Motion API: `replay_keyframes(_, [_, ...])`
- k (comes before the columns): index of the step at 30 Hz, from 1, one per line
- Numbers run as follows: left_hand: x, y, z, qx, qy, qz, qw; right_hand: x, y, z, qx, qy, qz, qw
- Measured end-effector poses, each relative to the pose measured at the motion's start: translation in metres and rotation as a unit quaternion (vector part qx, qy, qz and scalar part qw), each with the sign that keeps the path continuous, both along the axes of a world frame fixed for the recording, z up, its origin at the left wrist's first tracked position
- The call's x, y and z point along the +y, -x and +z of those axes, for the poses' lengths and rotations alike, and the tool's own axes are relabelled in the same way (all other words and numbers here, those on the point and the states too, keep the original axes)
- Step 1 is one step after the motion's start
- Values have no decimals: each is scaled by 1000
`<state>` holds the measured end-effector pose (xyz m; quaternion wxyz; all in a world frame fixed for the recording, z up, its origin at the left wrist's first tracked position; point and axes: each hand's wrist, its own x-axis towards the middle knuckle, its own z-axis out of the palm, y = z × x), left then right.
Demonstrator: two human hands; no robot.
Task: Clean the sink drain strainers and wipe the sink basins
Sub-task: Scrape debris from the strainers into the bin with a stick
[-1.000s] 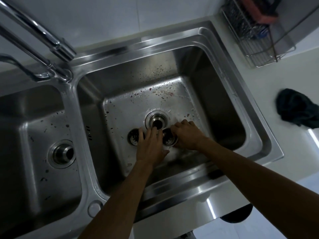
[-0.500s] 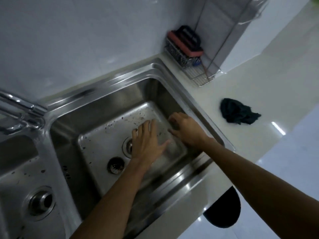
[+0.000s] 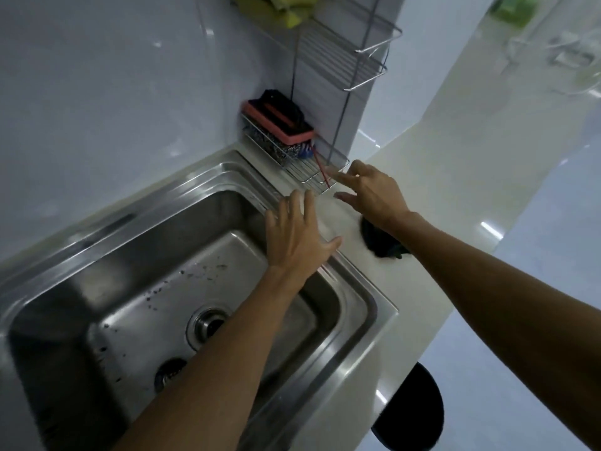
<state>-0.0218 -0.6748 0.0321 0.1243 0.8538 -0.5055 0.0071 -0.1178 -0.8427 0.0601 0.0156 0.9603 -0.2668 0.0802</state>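
Note:
The steel sink basin [image 3: 156, 265] has dark specks on its floor. Its drain opening [image 3: 206, 323] shows in the middle, and a round strainer [image 3: 169, 372] lies loose on the floor in front of it. My left hand [image 3: 297, 234] hovers open above the basin's right rim, fingers spread and empty. My right hand [image 3: 370, 190] is open over the counter, fingers pointing toward the wire rack [image 3: 312, 172]. A dark cloth [image 3: 380, 242] lies on the counter under my right wrist, partly hidden.
The wire rack in the corner holds a pink-and-black scrub brush [image 3: 279, 122] and a steel scourer. A second wire shelf [image 3: 344, 60] hangs higher with yellow-green sponges [image 3: 279, 8]. A black round object [image 3: 413, 415] stands on the floor below the counter edge.
Both hands have risen out of the basin and moved right and back, toward the wire rack. The view has swung right, and the left basin and tap have left the frame.

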Motion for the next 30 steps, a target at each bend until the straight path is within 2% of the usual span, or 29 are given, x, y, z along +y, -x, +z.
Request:
replay_keyframes(5, [5, -4, -26, -6, -6, 13, 1000, -11, -17, -13, -4, 39, 51, 998])
replay_keyframes(14, [22, -9, -29, -14, -33, 22, 999, 0, -6, 0, -30, 126, 129, 983])
replay_keyframes(18, [76, -17, -34, -12, -29, 31, 999, 36, 1, 16, -149, 132, 139, 970])
replay_keyframes(21, [149, -31, -48, 8, -86, 60, 994, 81, 0, 15, -201, 96, 178, 959])
replay_keyframes(25, [241, -52, -73, 86, -211, 95, 969, 159, -8, -3, -197, 16, 212, 957])
replay_keyframes(28, [288, -59, -88, 140, -305, 128, 934, 220, -18, -23, -206, -71, 205, 954])
replay_keyframes(30, [306, -60, -100, 161, -358, 136, 910, 254, -23, -37, -177, -134, 196, 955])
